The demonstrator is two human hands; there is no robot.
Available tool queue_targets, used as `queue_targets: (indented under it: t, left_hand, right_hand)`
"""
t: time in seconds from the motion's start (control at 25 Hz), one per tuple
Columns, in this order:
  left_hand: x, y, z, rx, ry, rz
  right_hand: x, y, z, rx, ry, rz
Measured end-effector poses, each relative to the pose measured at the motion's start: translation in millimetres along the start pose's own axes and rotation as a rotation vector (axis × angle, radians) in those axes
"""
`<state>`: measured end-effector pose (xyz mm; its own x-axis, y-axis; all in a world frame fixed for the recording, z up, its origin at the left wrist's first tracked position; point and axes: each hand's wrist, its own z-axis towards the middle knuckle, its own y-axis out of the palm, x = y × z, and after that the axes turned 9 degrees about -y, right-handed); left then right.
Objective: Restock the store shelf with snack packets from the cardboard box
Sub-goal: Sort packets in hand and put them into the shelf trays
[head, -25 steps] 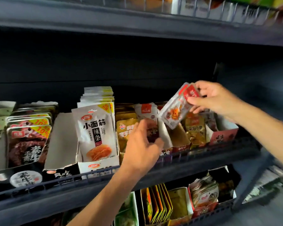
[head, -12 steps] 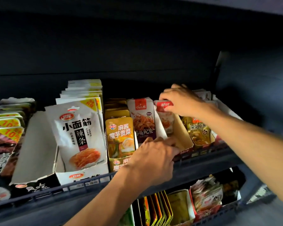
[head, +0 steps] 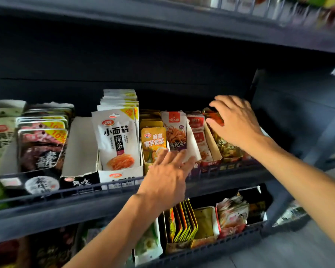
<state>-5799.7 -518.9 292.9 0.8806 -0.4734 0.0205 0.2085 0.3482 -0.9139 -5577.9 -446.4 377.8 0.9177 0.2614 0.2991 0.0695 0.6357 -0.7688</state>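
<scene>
On the dark metal store shelf (head: 124, 202), the left hand (head: 166, 178) lies with fingers spread against the white-and-purple snack packet (head: 175, 132). The right hand (head: 234, 122), fingers loosely open, touches the red-and-gold foil packets (head: 227, 149), gripping nothing.

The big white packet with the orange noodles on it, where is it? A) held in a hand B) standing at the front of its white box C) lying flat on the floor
B: the white packet stands upright at the front of its row in the white box, and neither hand touches it.
</scene>
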Motion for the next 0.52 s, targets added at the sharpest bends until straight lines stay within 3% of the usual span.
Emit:
queue_targets:
  t: [0.2,0.32,0.52]
  left_hand:
    - [-13.2,-22.8,-46.8,-0.053,-0.01,-0.01]
    - [-13.1,-26.2,-57.5,-0.078,-0.016,-0.023]
    - [-3.9,-22.8,-46.6,-0.052,0.006,-0.053]
  right_hand:
    - [3.8,-17.9,-69.5,0.054,0.286,-0.01]
    - [1.0,-21.9,-99.0,0.095,0.267,0.162]
    - [-21.1,-7.7,-73.4,-0.307,0.118,0.316]
